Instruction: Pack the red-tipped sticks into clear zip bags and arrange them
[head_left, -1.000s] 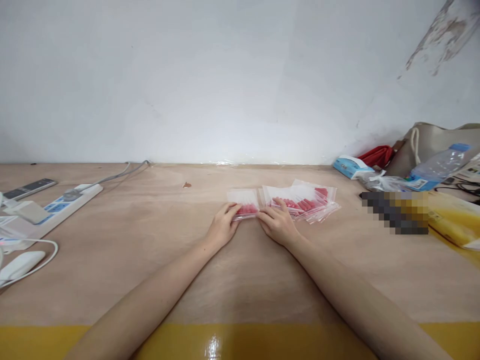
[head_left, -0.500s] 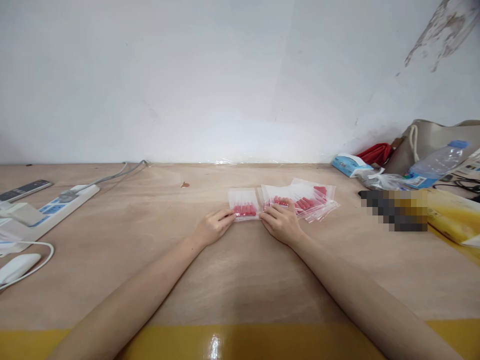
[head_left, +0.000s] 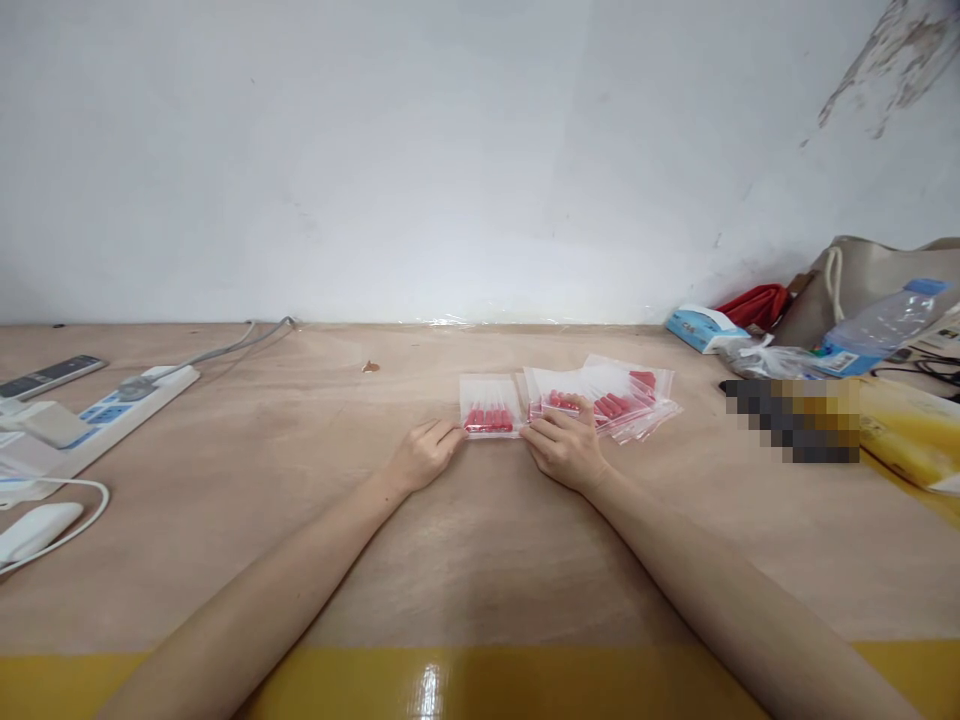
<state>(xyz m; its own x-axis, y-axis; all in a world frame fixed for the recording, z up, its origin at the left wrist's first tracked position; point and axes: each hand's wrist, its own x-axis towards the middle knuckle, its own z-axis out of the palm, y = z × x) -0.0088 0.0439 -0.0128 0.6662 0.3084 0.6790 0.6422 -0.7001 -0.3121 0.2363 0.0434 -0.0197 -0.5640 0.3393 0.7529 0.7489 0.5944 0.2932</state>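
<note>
A small clear zip bag [head_left: 489, 392] with several red tube-shaped pieces [head_left: 488, 420] in a row lies flat on the table. At its near left corner my left hand [head_left: 427, 453] is closed, fingertips pinching the edge. My right hand [head_left: 562, 447] pinches the near right corner between thumb and finger, its other fingers bent over the neighbouring bags. Those further zip bags [head_left: 622, 375] overlap in a fanned pile to the right, also with red pieces inside. Part of the pile is hidden by my right hand.
On the left are a white power strip [head_left: 112, 412] with plugs and cables, and a dark flat device [head_left: 52, 377]. A tissue box [head_left: 705, 328], a plastic bottle [head_left: 885, 325] and a yellow package [head_left: 911, 432] lie on the right. A wall [head_left: 450, 160] stands behind.
My left fingers have shifted slightly at the bag's near left corner. My right hand stays at the other corner. The view has moved a little.
</note>
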